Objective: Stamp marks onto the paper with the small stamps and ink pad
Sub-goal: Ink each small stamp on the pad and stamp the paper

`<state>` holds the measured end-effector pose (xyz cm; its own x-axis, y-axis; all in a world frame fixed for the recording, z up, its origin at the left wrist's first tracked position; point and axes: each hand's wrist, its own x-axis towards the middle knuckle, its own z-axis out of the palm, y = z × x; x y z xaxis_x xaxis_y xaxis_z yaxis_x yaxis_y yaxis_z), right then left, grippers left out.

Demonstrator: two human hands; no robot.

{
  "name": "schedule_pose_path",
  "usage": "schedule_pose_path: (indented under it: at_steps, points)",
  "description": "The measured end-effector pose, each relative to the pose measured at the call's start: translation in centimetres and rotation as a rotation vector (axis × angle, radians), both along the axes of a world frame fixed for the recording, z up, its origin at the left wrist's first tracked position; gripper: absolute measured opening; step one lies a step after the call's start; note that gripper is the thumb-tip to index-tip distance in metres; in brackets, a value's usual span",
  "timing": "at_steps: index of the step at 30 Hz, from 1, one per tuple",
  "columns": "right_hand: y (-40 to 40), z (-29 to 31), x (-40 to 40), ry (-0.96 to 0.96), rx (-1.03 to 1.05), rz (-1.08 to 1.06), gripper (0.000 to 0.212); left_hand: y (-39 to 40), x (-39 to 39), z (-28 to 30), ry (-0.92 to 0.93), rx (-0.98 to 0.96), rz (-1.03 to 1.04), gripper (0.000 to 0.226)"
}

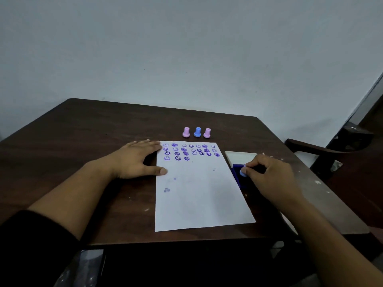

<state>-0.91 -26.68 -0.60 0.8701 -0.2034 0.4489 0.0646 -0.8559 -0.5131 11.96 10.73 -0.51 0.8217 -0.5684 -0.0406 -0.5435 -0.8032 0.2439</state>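
Here we look down at a dark wooden table (83,141) set against a pale wall, with a white sheet of paper (199,195) lying near its middle. Across the far end of the paper we see rows of small purple stamped marks (190,151) — many are round smiling faces, others are darker blotches. A few faint purple smudges sit lower down on the left part of the sheet.

The left hand (134,160) lies flat on the table at the paper's left edge, palm down. Its fingers are held straight and close together, reaching toward the far left corner of the sheet, while the thumb stretches apart from them and its tip rests on the paper's edge.

The right hand (269,172) is to the right of the paper, over a dark blue ink pad (237,172). Its fingertips pinch a small light blue stamp (242,172), held down at the pad; we cannot tell for sure whether the stamp's face touches the ink. The pad's pale lid (240,157) lies open on the far side.

Beyond the far edge of the paper, three more small stamps stand upright in a row — a pink stamp (186,132), a blue stamp (197,132), then another pink one (207,133).

A dark chair (323,150) stands at the right of the table.
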Motion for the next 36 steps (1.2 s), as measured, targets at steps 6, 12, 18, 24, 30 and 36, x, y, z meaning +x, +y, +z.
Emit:
schedule_pose_path:
  at_steps: [6, 12, 18, 24, 30, 36]
  points:
    - [3.5, 1.9, 2.8, -0.05, 0.129, 0.059, 0.014, 0.1, 0.1, -0.1, 0.01, 0.004, 0.005, 0.103]
    - [7.9, 1.9, 6.7, 0.013, 0.239, 0.144, 0.015, 0.2, 0.2, -0.3, -0.001, 0.001, 0.009, 0.104]
    - [10.0, -0.4, 8.7, 0.078, 0.27, 0.155, 0.014, 0.1, 0.3, -0.4, -0.009, 0.006, 0.014, 0.108]
    - [10.2, -1.2, 9.1, 0.065, 0.268, 0.168, 0.013, 0.2, 0.6, -0.6, 0.0, 0.007, 0.021, 0.11]
    - [10.2, -1.4, 9.2, 0.042, 0.206, 0.181, 0.011, 0.2, 0.6, -0.7, 0.001, 0.01, 0.021, 0.11]
    - [10.5, -1.3, 9.5, 0.047, 0.04, 0.198, 0.01, 0.2, 0.7, -0.6, -0.007, 0.018, 0.02, 0.109]
